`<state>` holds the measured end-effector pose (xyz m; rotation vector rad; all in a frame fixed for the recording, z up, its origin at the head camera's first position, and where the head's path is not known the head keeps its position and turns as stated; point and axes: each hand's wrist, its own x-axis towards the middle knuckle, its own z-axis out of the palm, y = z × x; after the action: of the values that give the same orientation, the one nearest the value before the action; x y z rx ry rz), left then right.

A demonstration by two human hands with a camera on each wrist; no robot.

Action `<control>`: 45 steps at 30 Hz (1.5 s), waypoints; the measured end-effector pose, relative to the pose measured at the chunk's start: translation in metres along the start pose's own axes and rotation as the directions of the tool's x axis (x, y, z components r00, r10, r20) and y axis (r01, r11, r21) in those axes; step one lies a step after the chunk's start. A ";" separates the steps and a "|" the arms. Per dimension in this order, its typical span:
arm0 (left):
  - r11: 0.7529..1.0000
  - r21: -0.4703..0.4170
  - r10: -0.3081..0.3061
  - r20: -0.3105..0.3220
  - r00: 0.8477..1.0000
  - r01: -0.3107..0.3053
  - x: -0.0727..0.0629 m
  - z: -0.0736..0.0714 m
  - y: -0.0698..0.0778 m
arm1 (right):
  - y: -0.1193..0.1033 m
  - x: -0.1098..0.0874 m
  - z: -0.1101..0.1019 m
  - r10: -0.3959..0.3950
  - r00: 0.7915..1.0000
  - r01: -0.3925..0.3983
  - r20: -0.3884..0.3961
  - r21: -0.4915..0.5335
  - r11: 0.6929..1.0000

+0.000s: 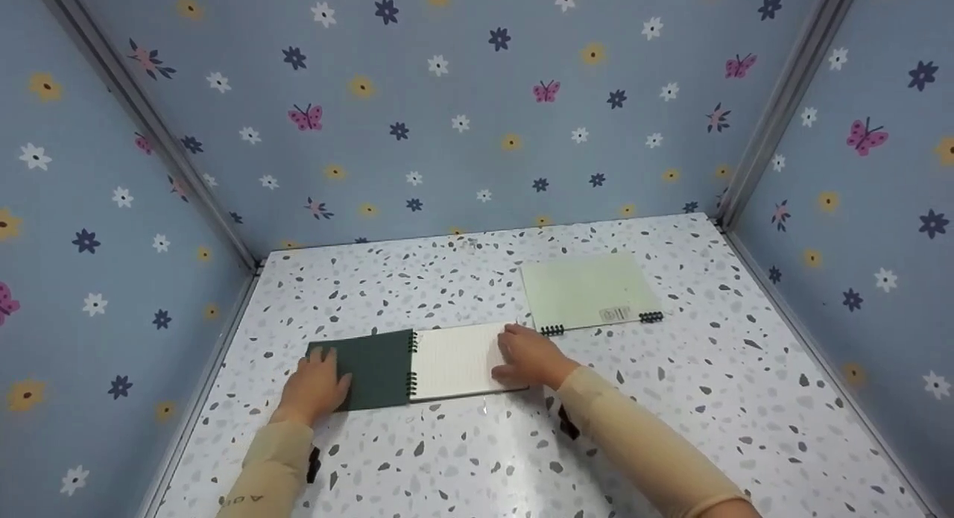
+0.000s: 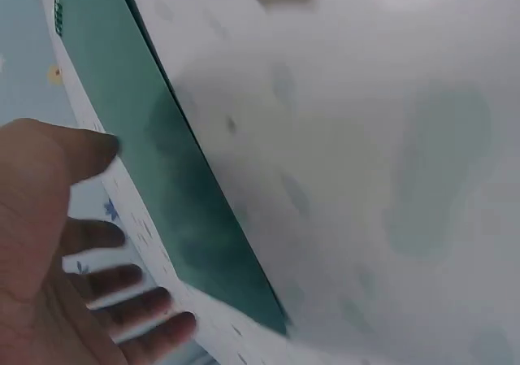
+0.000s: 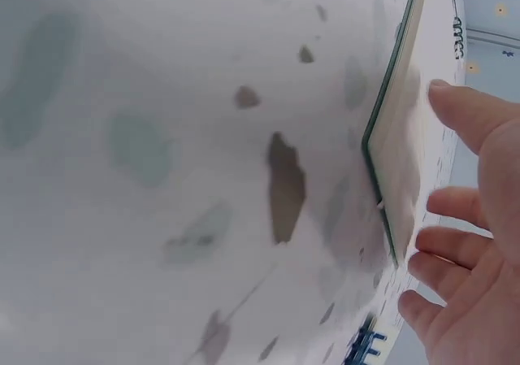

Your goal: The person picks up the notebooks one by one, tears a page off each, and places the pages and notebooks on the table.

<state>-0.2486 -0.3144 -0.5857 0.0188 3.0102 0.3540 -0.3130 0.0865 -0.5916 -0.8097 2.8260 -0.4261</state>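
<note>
A spiral notebook lies open on the speckled table, its dark green cover (image 1: 376,370) to the left and its lined white pages (image 1: 455,361) to the right of the black coil (image 1: 412,361). Over the cover's outer left part is my left hand (image 1: 314,384), fingers spread and pointing away from me. My right hand (image 1: 533,356) is at the right edge of the pages, thumb and fingers reaching over them. Both wrist views show loosely extended fingers with nothing between them, close over the green cover (image 2: 154,137) and the page block (image 3: 402,149).
A second spiral notebook with a pale green cover (image 1: 589,291) lies behind and to the right, coil toward me, a small printed label near it. Blue flowered panels (image 1: 462,115) rise at the back and both sides of the speckled table (image 1: 447,458).
</note>
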 end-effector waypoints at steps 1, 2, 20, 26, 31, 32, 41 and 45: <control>1.000 -0.005 0.028 -0.007 1.000 -0.028 0.004 0.002 0.006 | -0.002 0.002 0.001 0.003 1.000 -0.003 0.000 -0.009 1.000; 0.998 -0.005 0.059 -0.011 0.998 -0.059 0.007 0.004 0.011 | -0.004 0.005 0.001 0.010 1.000 -0.010 0.003 -0.011 1.000; 0.983 -0.003 0.185 0.081 0.979 -0.186 0.033 0.027 0.035 | -0.024 0.019 0.011 0.245 0.968 -0.242 0.052 -0.053 0.969; 0.983 -0.006 0.185 0.088 0.979 -0.185 0.031 0.026 0.034 | -0.026 0.020 0.009 0.261 0.963 -0.258 0.060 -0.054 0.965; 0.983 0.001 0.183 0.091 0.979 -0.184 0.030 0.026 0.035 | -0.027 0.020 0.008 0.264 0.961 -0.258 0.079 -0.082 0.963; 0.983 0.000 0.182 0.091 0.979 -0.183 0.030 0.026 0.035 | -0.027 0.020 0.008 0.262 0.962 -0.255 0.078 -0.092 0.963; 0.985 0.011 0.172 0.076 0.982 -0.173 0.031 0.030 0.037 | -0.029 0.019 0.007 0.256 0.963 -0.244 0.087 -0.126 0.962; 0.985 0.014 0.170 0.072 0.983 -0.172 0.032 0.032 0.037 | -0.032 0.017 0.005 0.247 0.966 -0.233 0.076 -0.155 0.960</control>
<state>-0.2768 -0.2702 -0.6115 0.2871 2.9494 0.3312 -0.3103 0.0501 -0.5879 -0.4841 2.8424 -0.1429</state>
